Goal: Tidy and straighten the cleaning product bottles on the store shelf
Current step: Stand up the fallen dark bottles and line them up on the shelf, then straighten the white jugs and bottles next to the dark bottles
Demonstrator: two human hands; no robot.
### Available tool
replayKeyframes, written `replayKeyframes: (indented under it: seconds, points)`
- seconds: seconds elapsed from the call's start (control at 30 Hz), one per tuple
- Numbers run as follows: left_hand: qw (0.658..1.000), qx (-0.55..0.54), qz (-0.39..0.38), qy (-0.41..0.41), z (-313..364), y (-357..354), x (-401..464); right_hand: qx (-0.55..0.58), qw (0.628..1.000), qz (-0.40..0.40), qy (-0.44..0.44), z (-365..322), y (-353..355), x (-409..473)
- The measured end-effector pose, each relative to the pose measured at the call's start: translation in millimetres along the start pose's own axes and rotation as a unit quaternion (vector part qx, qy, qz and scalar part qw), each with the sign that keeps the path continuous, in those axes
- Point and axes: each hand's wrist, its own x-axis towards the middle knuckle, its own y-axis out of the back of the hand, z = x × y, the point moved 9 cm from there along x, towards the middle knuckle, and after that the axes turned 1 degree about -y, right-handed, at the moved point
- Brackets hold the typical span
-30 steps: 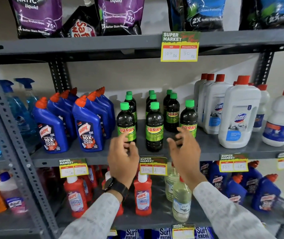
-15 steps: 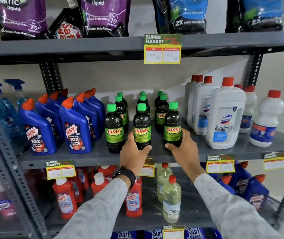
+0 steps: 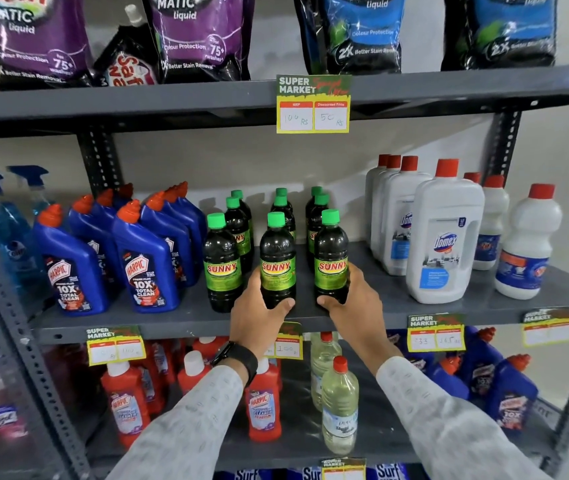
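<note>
Since half a second ago both hands are still gripping, left hand [image 3: 259,317] fingers clamping the upright middle green-capped dark Sunny bottle [image 3: 277,261], right hand [image 3: 354,303] clamping its right-hand neighbour bottle [image 3: 331,256], caps pointing up, at the grey metal shelf [image 3: 397,311] front edge.

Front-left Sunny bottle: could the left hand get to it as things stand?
Probably yes. The front-left Sunny bottle stands at the shelf's front edge with nothing before it, right beside the left hand, which would first have to release the middle Sunny bottle.

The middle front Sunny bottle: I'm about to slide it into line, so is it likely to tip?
Probably somewhat: the Sunny bottle is tall and narrow. It looks full and dark, so likely heavy. The left hand grips it low, which should steady it.
</note>
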Motion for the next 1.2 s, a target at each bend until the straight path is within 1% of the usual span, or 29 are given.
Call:
replayKeyframes:
  seconds: [0.27, 0.43, 0.47, 0.5, 0.53, 0.57, 0.6, 0.63, 0.67, 0.7, 0.77, 0.8, 0.87, 0.93, 1.0, 1.07, 1.13, 1.2]
  points:
    - [1.000, 0.025, -0.001, -0.011, 2.7, -1.0, 0.2, 0.001, 1.000, -0.027, 0.012, -4.1, -2.9, 0.9]
    - [1.000, 0.005, -0.009, -0.013, 4.0, -1.3, -1.4, -0.010, 0.999, -0.040, 0.032, -4.3, -2.0, 0.9]
    - [1.000, -0.002, 0.003, -0.007, 3.4, 0.3, -3.0, -0.013, 0.998, -0.048, 0.031, -2.8, -1.3, 0.5]
    - [1.000, -0.008, 0.030, 0.000, 3.0, 4.0, -6.8, -0.016, 0.998, -0.052, 0.026, 1.1, 1.0, 0.7]
    - [0.997, -0.011, 0.074, -0.002, 5.4, 9.4, -13.9, -0.019, 0.998, -0.052, 0.024, 5.0, 6.5, 1.0]
    - [0.991, -0.010, 0.131, -0.022, 13.1, 15.7, -23.9, -0.020, 0.998, -0.043, 0.029, 7.6, 15.5, 1.3]
    - [0.981, -0.006, 0.186, -0.058, 26.3, 20.2, -35.7, -0.014, 0.999, -0.030, 0.042, 9.1, 26.4, 1.8]
    - [0.970, -0.004, 0.223, -0.095, 42.1, 19.7, -46.3, -0.005, 0.998, -0.010, 0.058, 10.4, 40.2, 2.0]
    - [0.964, -0.007, 0.232, -0.131, 59.3, 12.7, -53.6, 0.006, 0.997, 0.016, 0.076, 11.9, 56.9, 1.6]
    - [0.963, -0.017, 0.211, -0.165, 76.6, -1.0, -56.7, 0.012, 0.995, 0.051, 0.091, 14.5, 76.4, 1.1]
    - [0.971, -0.036, 0.119, -0.202, 108.5, -43.5, -54.7, 0.016, 0.986, 0.132, 0.102, 25.7, 121.2, 1.3]
    - [0.978, -0.051, 0.066, -0.192, 120.6, -67.3, -50.8, 0.013, 0.979, 0.177, 0.100, 36.7, 145.6, 4.1]
    - [0.985, -0.102, -0.030, -0.135, 138.1, -116.5, -41.6, 0.008, 0.964, 0.252, 0.087, 63.6, 193.0, 11.4]
    - [0.983, -0.131, -0.097, -0.088, 151.7, -158.6, -32.1, 0.002, 0.955, 0.295, 0.046, 97.3, 232.3, 21.7]
    - [0.978, -0.147, -0.141, -0.053, 156.3, -190.2, -20.5, -0.015, 0.956, 0.291, -0.024, 128.5, 259.6, 33.6]
    - [0.971, -0.157, -0.178, -0.015, 151.8, -213.6, -9.7, -0.016, 0.968, 0.238, -0.077, 155.4, 268.3, 47.3]
    - [0.967, -0.152, -0.206, 0.010, 147.5, -229.2, -4.7, -0.008, 0.980, 0.178, -0.093, 174.3, 268.6, 59.0]
    - [0.967, -0.146, -0.208, 0.011, 145.3, -237.2, -1.8, 0.005, 0.985, 0.143, -0.096, 186.5, 269.2, 65.7]
